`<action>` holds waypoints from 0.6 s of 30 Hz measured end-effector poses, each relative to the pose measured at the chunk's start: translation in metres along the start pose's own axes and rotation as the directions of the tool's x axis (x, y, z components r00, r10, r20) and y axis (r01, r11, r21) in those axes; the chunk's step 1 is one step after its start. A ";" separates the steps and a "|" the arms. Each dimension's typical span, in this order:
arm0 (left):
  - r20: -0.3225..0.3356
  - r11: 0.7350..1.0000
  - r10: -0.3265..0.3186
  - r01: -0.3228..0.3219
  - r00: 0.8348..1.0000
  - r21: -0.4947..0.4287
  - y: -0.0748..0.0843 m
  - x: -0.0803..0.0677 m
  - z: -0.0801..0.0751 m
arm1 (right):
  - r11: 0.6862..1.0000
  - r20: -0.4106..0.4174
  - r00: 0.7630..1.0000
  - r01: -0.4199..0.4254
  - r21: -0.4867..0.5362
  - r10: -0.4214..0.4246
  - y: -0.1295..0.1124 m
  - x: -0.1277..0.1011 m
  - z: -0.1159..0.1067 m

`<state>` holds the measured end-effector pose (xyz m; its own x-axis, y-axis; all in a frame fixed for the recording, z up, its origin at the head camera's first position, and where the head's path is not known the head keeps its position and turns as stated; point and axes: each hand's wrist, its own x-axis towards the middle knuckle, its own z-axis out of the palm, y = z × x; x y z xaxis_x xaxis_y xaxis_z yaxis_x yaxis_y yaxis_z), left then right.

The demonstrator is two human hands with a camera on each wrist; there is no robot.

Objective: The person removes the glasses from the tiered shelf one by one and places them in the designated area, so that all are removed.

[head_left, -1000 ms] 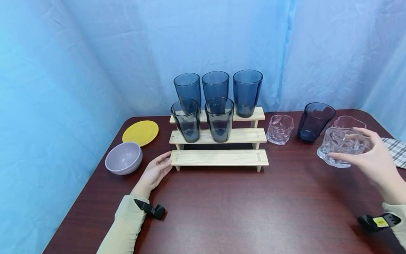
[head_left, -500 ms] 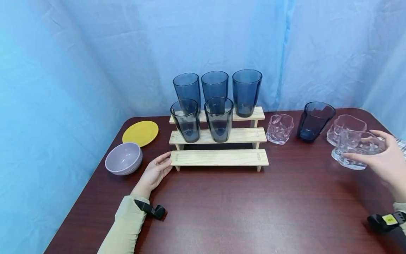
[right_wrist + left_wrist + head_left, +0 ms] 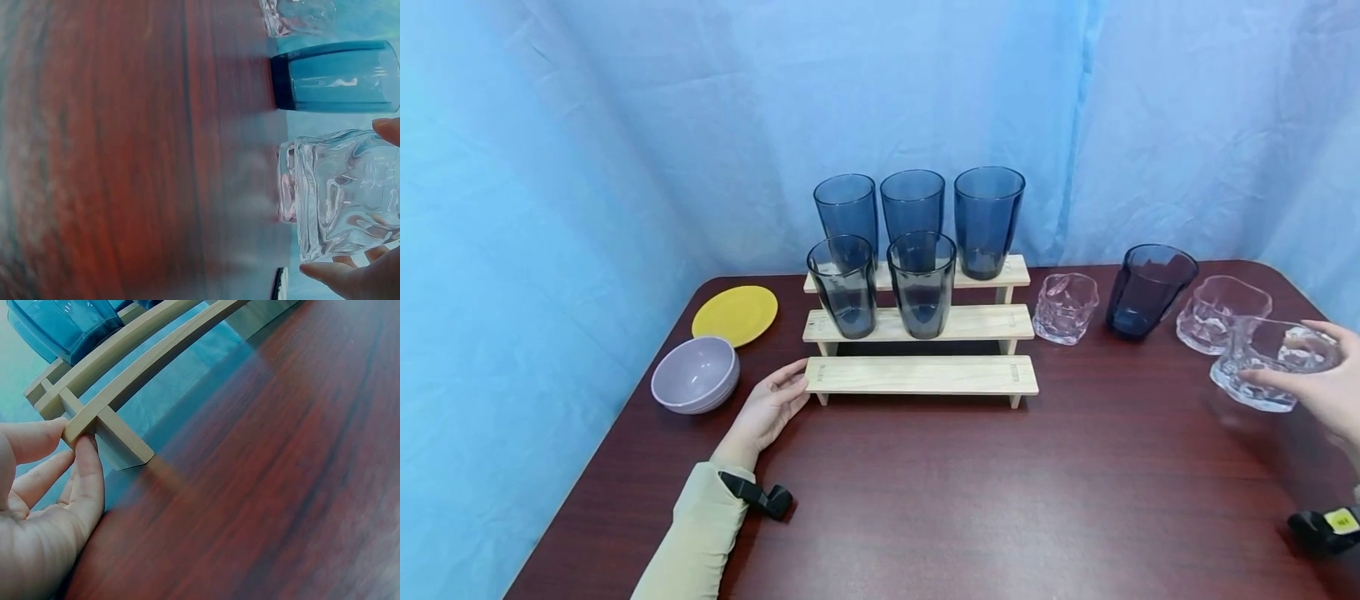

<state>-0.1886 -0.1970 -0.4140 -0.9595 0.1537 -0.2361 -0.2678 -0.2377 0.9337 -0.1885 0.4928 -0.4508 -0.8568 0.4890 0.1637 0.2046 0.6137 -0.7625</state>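
Right hand (image 3: pixel 1326 387) has the clear faceted tumbler (image 3: pixel 1270 364) in its grip, thumb on the near side and fingers curled round the far side, just above the desk (image 3: pixel 1000 500) at the right edge. The tumbler sits nearly upright in the grip, mouth up and tipped slightly toward the hand, its long axis close to vertical. The right wrist view shows the same tumbler (image 3: pixel 340 190) with a fingertip at its rim and another at its base side.

Just beyond the grip stands a second clear tumbler (image 3: pixel 1221 312), close by; whether the two touch I cannot tell. Further left of the grip stands a dark blue glass (image 3: pixel 1148 289), then a third clear tumbler (image 3: pixel 1064 307).

Left hand (image 3: pixel 765 410) lies low on the desk, fingers relaxed and nearly straight, fingertips (image 3: pixel 84 447) pressing the left end of the lowest step of the wooden three-step rack (image 3: pixel 921 375). Nothing is pinched in that grip. Above and right of it, two grey-blue glasses stand on the middle step and three taller blue ones on the top. Left of that hand sit a lilac bowl (image 3: pixel 695 385) and, behind it, a yellow plate (image 3: pixel 734 314).
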 end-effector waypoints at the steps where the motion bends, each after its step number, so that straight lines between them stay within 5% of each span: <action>1: 0.002 1.000 0.001 -0.001 1.000 0.000 0.000 0.000 0.000 | 1.000 0.004 1.000 -0.002 -0.001 0.002 0.000 0.000 0.000; 18: -0.001 1.000 0.002 -0.002 1.000 0.000 0.000 0.000 0.000 | 1.000 0.059 0.998 0.012 0.011 -0.013 -0.008 -0.013 0.000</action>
<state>-0.1887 -0.1969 -0.4143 -0.9602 0.1519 -0.2343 -0.2656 -0.2381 0.9342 -0.1791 0.4821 -0.4466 -0.8858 0.4438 0.1360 0.1892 0.6126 -0.7674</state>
